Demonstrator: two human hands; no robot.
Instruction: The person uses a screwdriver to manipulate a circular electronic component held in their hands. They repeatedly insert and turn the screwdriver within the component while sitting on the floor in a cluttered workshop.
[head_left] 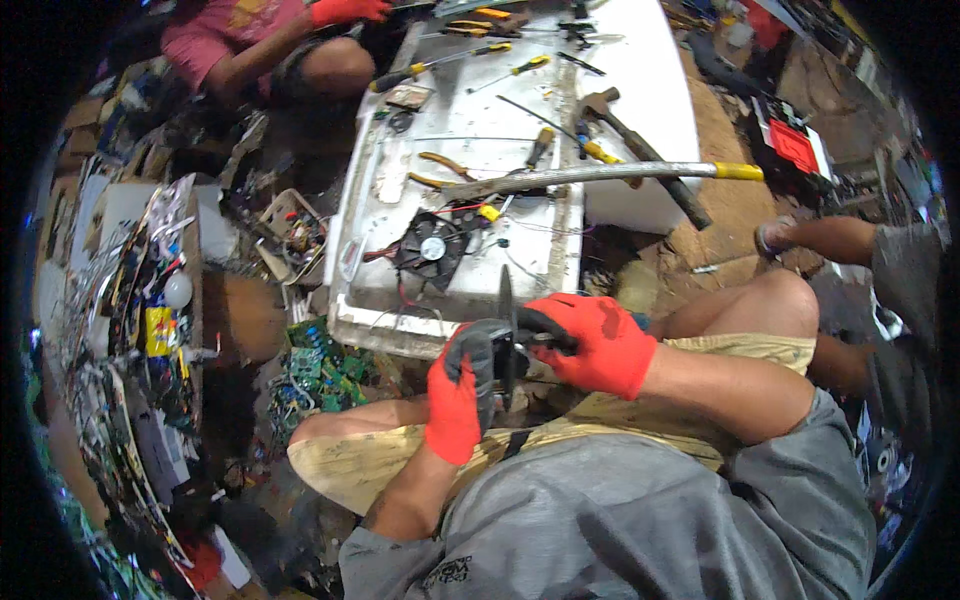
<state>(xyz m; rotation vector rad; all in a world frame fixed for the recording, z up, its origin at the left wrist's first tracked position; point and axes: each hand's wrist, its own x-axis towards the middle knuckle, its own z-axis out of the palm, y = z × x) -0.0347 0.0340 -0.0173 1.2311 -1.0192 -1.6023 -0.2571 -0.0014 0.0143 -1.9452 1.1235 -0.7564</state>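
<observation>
Both my hands wear red gloves with dark palms and meet in front of my lap, just off the near edge of a white panel (470, 120). Between them stands a thin dark flat piece (506, 300), seen nearly edge-on; its kind does not show. My left hand (462, 385) is closed on its left side. From the right, my right hand (590, 345) is closed against the same piece, its fingertips partly hidden. Beyond them, a black cooling fan (432, 246) with thin wires lies on the panel.
A metal bar with a yellow end (600, 173) crosses the panel over a hammer (650, 150). Screwdrivers (520, 72) and pliers (445, 168) lie farther off. Green circuit boards (325, 365) and scrap (165, 330) pile up at left. Another person's red-gloved hand (345, 10) is at the far left.
</observation>
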